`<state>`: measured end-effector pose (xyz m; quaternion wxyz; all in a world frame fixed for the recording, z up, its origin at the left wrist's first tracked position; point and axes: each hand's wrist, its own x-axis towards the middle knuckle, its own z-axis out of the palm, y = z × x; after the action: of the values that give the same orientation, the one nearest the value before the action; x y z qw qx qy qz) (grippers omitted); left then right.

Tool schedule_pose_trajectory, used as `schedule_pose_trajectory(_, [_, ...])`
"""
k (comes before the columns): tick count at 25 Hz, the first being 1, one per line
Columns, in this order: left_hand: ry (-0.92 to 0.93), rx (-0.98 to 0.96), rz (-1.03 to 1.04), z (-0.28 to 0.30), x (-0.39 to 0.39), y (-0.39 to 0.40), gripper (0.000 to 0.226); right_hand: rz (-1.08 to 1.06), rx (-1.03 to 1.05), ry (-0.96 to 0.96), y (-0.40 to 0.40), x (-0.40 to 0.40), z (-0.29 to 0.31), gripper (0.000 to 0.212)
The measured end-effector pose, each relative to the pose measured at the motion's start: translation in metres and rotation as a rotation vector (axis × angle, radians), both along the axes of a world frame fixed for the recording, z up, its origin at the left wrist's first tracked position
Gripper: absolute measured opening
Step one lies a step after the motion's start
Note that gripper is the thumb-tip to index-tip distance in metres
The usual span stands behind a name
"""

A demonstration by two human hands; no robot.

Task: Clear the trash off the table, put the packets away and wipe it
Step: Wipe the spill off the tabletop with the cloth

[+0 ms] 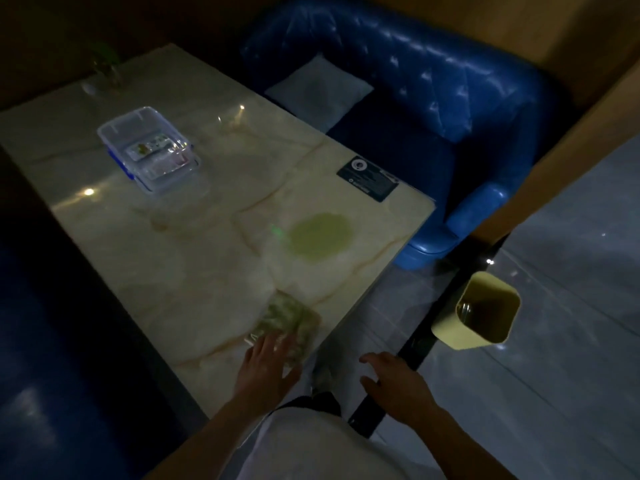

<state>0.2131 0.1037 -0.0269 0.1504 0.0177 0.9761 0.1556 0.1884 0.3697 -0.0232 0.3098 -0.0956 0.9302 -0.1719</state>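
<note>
1. Left hand (268, 363) lay flat, fingers spread apart, on the near end of a crumpled greenish cloth (287, 322) at the near right corner of the worktop (173, 254). It pressed the cloth but we could not tell if it gripped it. Our right hand (393, 379) hung off the edge over the floor, fingers loosely parted, holding nothing.
2. Beyond the far edge stood a tufted blue sofa (433, 98) of glossy leather-like material, a pale square cushion (320, 91) on its seat.
3. Our worktop was a long slab of glossy, marble-patterned stone with tan veins.
4. A clear plastic box (149, 147), rectangular with rounded corners, sat well back and to the left with the packets (152, 147) already lying inside.
5. A yellow bin (479, 313), open-topped and squarish, stood on the tiled floor to our right, nearer the right hand.
6. A green spill (320, 237), a flat oval puddle, lay straight ahead of the cloth and slightly right, near the right edge; its long axis ran roughly left to right. We judged the left hand better placed to push the cloth forward into it.
7. A dark sticker (372, 178) lay flat near the far right edge.
</note>
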Motion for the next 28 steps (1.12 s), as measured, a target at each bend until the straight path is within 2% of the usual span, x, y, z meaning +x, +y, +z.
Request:
schedule_pose_trajectory(3, [-0.068,-0.019,0.047,-0.004,-0.021,0.012,0.068,0.015,0.037,0.048,0.005,-0.03,-0.006,0.058])
schedule_pose_trajectory(7, [-0.066,-0.171,0.026,-0.008,-0.034,0.014,0.054,0.078,0.082,0.151,-0.002,-0.076,-0.009,0.067])
schedule_pose_trajectory(9, [-0.078,-0.168,0.059,-0.01,-0.037,0.017,0.054,0.1,0.069,0.17,-0.005,-0.096,-0.008,0.072])
schedule_pose_trajectory(11, [-0.092,-0.15,0.126,-0.014,-0.037,0.023,0.058,0.12,0.054,0.167,-0.006,-0.115,-0.008,0.077])
schedule_pose_trajectory(14, [-0.108,-0.168,0.2,-0.018,-0.037,0.032,0.048,0.175,0.063,0.134,-0.002,-0.151,-0.013,0.083])
schedule_pose_trajectory(17, [-0.114,-0.194,0.303,-0.026,-0.038,0.037,0.062,0.236,0.091,0.116,0.008,-0.191,-0.021,0.087])
schedule_pose_trajectory(28, [-0.162,-0.23,0.733,-0.028,-0.084,0.097,0.06,0.423,0.127,0.179,0.051,-0.321,-0.038,0.109])
